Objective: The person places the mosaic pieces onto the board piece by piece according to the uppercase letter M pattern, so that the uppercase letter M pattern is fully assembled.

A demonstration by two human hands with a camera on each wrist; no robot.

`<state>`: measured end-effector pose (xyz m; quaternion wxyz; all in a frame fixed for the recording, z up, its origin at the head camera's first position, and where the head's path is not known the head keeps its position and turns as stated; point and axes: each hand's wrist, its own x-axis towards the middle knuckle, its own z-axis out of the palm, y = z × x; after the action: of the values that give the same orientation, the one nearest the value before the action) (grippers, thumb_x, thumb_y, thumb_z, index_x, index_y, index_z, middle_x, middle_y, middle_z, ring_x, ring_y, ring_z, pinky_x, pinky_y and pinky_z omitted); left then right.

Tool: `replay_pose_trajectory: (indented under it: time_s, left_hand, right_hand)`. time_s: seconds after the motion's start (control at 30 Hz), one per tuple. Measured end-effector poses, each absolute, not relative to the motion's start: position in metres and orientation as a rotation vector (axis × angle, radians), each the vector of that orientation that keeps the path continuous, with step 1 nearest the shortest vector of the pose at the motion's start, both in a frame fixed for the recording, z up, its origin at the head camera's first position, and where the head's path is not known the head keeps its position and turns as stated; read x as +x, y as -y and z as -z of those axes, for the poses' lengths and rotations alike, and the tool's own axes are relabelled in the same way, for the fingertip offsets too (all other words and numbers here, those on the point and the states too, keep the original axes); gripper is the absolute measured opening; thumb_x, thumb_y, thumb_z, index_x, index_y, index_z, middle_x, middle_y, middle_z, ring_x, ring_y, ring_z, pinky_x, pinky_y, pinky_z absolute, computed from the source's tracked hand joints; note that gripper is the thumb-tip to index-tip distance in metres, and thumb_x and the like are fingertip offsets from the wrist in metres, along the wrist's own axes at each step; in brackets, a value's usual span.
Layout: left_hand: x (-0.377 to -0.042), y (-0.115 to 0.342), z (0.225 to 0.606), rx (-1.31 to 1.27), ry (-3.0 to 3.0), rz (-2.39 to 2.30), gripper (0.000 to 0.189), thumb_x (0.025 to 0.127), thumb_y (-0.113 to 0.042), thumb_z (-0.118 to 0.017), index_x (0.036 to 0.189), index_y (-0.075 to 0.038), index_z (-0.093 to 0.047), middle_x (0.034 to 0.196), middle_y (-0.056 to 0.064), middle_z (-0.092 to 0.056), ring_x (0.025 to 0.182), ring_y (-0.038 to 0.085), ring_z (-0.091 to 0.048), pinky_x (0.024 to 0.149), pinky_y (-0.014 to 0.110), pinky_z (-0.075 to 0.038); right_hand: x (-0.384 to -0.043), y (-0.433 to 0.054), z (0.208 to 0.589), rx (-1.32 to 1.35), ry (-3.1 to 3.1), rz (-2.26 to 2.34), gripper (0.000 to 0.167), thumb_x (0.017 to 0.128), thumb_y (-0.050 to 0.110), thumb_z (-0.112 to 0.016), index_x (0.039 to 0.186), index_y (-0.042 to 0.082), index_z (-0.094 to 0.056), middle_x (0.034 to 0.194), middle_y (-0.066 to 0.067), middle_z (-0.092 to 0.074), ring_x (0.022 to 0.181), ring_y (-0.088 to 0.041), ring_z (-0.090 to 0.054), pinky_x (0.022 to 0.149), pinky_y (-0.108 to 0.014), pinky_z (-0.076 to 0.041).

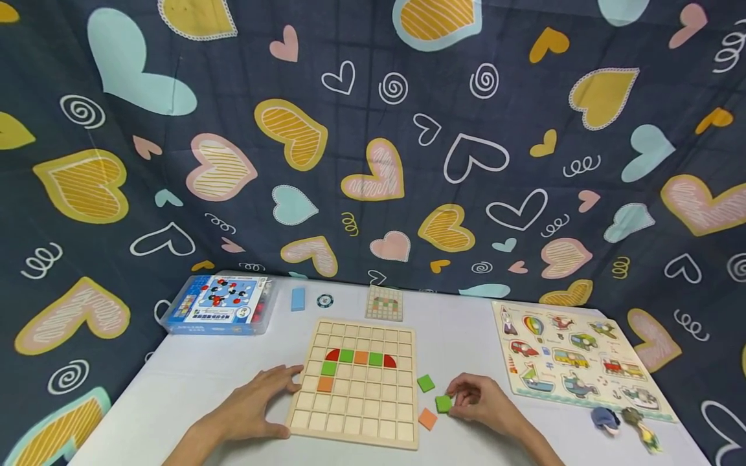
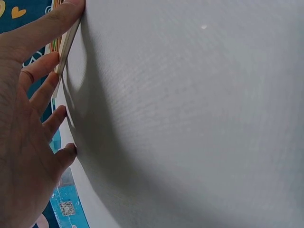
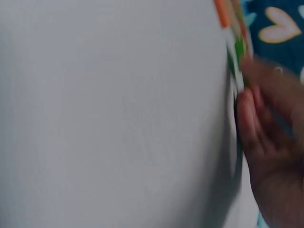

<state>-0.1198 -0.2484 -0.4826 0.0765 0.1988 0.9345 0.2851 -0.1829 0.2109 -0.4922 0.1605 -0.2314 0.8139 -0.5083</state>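
Observation:
A wooden grid board (image 1: 373, 414) lies on the white table, with red quarter-round, green and orange tiles set in one row and down a left-hand column. Spread along the board's left edge, my left hand (image 1: 250, 404) touches it with thumb and fingers apart; the left wrist view also shows this hand (image 2: 33, 128) at the edge. Right of the board, my right hand (image 1: 484, 402) pinches a green tile (image 1: 443, 404) between thumb and fingers. Beside it lie another green tile (image 1: 426, 383) and an orange tile (image 1: 428, 419). In the right wrist view the hand (image 3: 273, 123) is blurred.
Behind the board is a small pattern card (image 1: 384, 303). A blue block (image 1: 298, 299), a round chip (image 1: 325, 300) and a plastic case (image 1: 218, 304) are at the back left. A vehicle puzzle board (image 1: 577, 349) and small figures (image 1: 641, 427) lie on the right.

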Motion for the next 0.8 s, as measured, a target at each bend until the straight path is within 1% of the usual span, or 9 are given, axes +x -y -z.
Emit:
replay_pose_trajectory:
  time_s: [0.13, 0.27, 0.37, 0.47, 0.57, 0.7, 0.8]
  left_hand:
    - [-0.121, 0.248, 0.482, 0.568, -2.795, -0.857, 0.081, 0.066, -0.057, -0.077, 0.133, -0.017, -0.054, 0.15, 0.003, -0.04, 0.137, 0.042, -0.03, 0.1, 0.07, -0.03]
    - [-0.12, 0.248, 0.483, 0.571, -2.802, -0.859, 0.081, 0.066, -0.056, -0.078, 0.132, -0.016, -0.054, 0.149, 0.004, -0.04, 0.136, 0.042, -0.031, 0.099, 0.07, -0.032]
    - [-0.12, 0.248, 0.484, 0.578, -2.804, -0.858, 0.078, 0.066, -0.056, -0.078, 0.129, -0.017, -0.056, 0.15, 0.004, -0.039, 0.136, 0.042, -0.031, 0.098, 0.07, -0.033]
    - [-0.12, 0.248, 0.483, 0.567, -2.794, -0.865, 0.082, 0.066, -0.056, -0.078, 0.133, -0.016, -0.053, 0.149, 0.004, -0.041, 0.136, 0.042, -0.031, 0.098, 0.071, -0.033]
    - [-0.121, 0.247, 0.483, 0.561, -2.788, -0.861, 0.082, 0.066, -0.056, -0.078, 0.133, -0.016, -0.053, 0.148, 0.004, -0.041, 0.136, 0.042, -0.03, 0.098, 0.071, -0.032]
    - [-0.121, 0.247, 0.482, 0.575, -2.791, -0.853, 0.07, 0.066, -0.056, -0.078, 0.123, -0.02, -0.059, 0.15, 0.004, -0.039, 0.136, 0.043, -0.03, 0.097, 0.071, -0.033]
    - [-0.121, 0.247, 0.481, 0.587, -2.793, -0.848, 0.063, 0.066, -0.056, -0.078, 0.116, -0.022, -0.061, 0.15, 0.005, -0.038, 0.136, 0.043, -0.03, 0.096, 0.071, -0.034]
  right_hand:
    - [-0.172, -0.204, 0.493, -0.402, -2.471, 1.596, 0.03, 0.076, 0.001, -0.077, 0.102, -0.007, -0.063, 0.09, -0.013, -0.068, 0.072, -0.008, -0.064, 0.063, -0.02, -0.055]
    - [-0.165, -0.187, 0.49, -0.139, -2.563, 1.69, 0.031, 0.071, -0.002, -0.08, 0.098, -0.005, -0.065, 0.093, -0.014, -0.069, 0.074, -0.012, -0.068, 0.065, -0.02, -0.055]
    - [-0.163, -0.17, 0.487, -0.039, -2.573, 1.736, 0.03, 0.069, -0.003, -0.08, 0.095, -0.003, -0.066, 0.092, -0.013, -0.07, 0.076, -0.017, -0.07, 0.064, -0.021, -0.056]
    - [-0.164, -0.154, 0.487, -0.049, -2.581, 1.745, 0.03, 0.069, -0.004, -0.081, 0.094, -0.004, -0.066, 0.09, -0.013, -0.07, 0.075, -0.02, -0.07, 0.062, -0.022, -0.056]
    - [-0.167, -0.14, 0.488, -0.106, -2.598, 1.722, 0.029, 0.069, -0.003, -0.081, 0.094, -0.004, -0.066, 0.088, -0.012, -0.07, 0.074, -0.019, -0.07, 0.061, -0.021, -0.056]
    - [-0.173, -0.122, 0.49, -0.216, -2.62, 1.696, 0.028, 0.069, -0.005, -0.08, 0.093, -0.004, -0.065, 0.088, -0.011, -0.069, 0.07, -0.016, -0.068, 0.06, -0.019, -0.055]
    - [-0.177, -0.109, 0.49, -0.297, -2.625, 1.693, 0.027, 0.069, -0.006, -0.079, 0.092, -0.004, -0.065, 0.087, -0.011, -0.069, 0.069, -0.014, -0.066, 0.06, -0.019, -0.055]
